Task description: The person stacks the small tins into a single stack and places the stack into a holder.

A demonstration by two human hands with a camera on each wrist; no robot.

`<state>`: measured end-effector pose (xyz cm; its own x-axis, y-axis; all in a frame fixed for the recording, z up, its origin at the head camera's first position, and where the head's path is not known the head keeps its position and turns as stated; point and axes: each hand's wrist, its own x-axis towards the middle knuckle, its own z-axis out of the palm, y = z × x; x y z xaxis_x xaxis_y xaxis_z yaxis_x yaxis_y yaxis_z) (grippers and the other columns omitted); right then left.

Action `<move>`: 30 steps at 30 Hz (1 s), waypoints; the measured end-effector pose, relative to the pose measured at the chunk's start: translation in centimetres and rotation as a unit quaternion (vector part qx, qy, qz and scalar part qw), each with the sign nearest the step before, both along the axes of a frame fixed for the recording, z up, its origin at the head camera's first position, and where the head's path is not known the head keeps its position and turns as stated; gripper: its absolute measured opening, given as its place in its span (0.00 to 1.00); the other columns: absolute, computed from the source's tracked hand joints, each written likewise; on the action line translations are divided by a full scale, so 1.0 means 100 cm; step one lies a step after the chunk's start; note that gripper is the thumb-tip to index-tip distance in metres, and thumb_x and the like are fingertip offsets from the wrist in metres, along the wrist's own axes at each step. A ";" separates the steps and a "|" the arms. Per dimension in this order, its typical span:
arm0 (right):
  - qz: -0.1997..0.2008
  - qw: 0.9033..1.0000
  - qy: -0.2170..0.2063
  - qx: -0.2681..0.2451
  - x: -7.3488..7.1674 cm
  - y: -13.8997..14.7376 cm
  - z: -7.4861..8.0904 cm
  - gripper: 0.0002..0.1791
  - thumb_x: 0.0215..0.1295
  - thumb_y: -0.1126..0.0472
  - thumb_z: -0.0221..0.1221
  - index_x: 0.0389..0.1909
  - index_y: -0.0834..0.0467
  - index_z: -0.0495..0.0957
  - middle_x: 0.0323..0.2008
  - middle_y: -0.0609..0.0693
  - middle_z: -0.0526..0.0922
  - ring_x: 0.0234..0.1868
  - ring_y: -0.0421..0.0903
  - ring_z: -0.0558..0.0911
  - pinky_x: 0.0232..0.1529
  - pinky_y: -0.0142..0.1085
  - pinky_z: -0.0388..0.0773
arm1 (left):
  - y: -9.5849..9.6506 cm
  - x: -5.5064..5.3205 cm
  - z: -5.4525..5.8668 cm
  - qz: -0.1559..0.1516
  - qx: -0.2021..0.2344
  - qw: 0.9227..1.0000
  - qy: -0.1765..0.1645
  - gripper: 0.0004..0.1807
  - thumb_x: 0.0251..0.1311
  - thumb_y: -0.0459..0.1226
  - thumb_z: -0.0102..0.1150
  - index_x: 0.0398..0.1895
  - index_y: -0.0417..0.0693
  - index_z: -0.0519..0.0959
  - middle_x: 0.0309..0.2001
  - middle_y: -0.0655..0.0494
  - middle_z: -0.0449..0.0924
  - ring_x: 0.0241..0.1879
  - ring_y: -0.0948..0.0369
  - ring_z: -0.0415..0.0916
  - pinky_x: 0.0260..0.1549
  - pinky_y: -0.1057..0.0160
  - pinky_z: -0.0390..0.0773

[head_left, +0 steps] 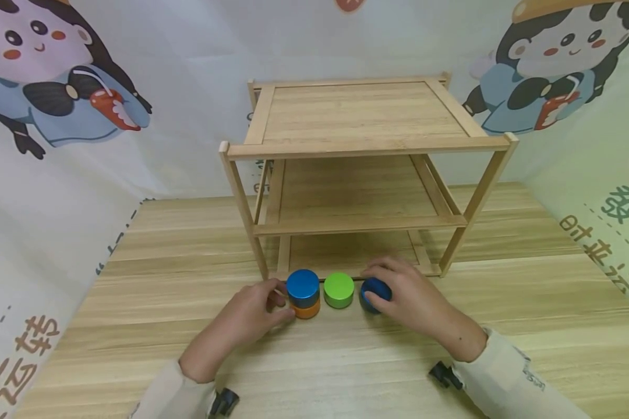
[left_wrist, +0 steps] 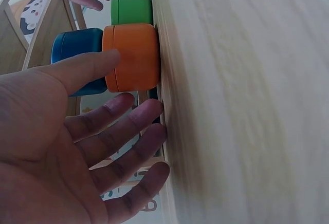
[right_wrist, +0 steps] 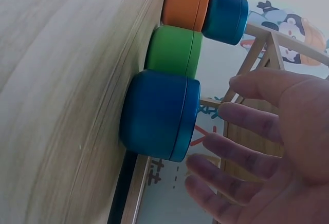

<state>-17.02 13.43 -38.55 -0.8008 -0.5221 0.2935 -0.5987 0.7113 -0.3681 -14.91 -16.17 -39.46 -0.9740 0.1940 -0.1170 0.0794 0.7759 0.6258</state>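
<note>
Three round lidded canisters stand in a row: an orange canister (head_left: 305, 312), a green canister (head_left: 338, 289) and a blue canister (right_wrist: 154, 113). Stacked on the orange one is another blue canister (head_left: 303, 285). My left hand (head_left: 251, 311) is beside this stack, its fingers spread; in the left wrist view the thumb (left_wrist: 87, 69) overlaps the orange canister (left_wrist: 136, 59). Over the single blue canister at the right hovers my right hand (head_left: 411, 299). The right wrist view shows its fingers (right_wrist: 247, 152) loosely extended, with a gap between them and the lid.
Directly behind the canisters stands a three-tier wooden shelf (head_left: 346, 148) on a wood-grain table (head_left: 335, 372). Printed cloth walls (head_left: 199, 105) with cartoon figures enclose the back and sides.
</note>
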 end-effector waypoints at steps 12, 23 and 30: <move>0.015 1.000 -0.006 0.025 -0.002 0.001 -0.005 0.17 0.58 0.59 0.72 0.47 0.59 0.84 0.55 0.58 0.82 0.56 0.56 0.82 0.52 0.49 0.83 | -0.001 0.000 -0.002 -0.002 -0.007 1.000 -0.002 0.19 0.60 0.43 0.70 0.52 0.47 0.80 0.39 0.57 0.85 0.42 0.61 0.81 0.46 0.55 0.81; 0.011 0.998 -0.030 0.047 -0.001 0.002 -0.004 0.19 0.57 0.60 0.73 0.49 0.59 0.84 0.54 0.58 0.82 0.54 0.56 0.83 0.49 0.47 0.84 | -0.001 0.000 -0.001 -0.005 -0.009 1.000 0.005 0.19 0.60 0.43 0.70 0.52 0.47 0.80 0.39 0.57 0.85 0.41 0.62 0.81 0.46 0.55 0.81; 0.013 0.998 -0.036 0.050 -0.001 0.002 -0.004 0.18 0.57 0.59 0.73 0.49 0.59 0.84 0.53 0.57 0.82 0.52 0.54 0.84 0.48 0.46 0.84 | 0.001 -0.001 -0.001 -0.008 -0.010 1.000 0.006 0.18 0.60 0.43 0.70 0.52 0.47 0.80 0.39 0.57 0.85 0.41 0.62 0.81 0.45 0.56 0.82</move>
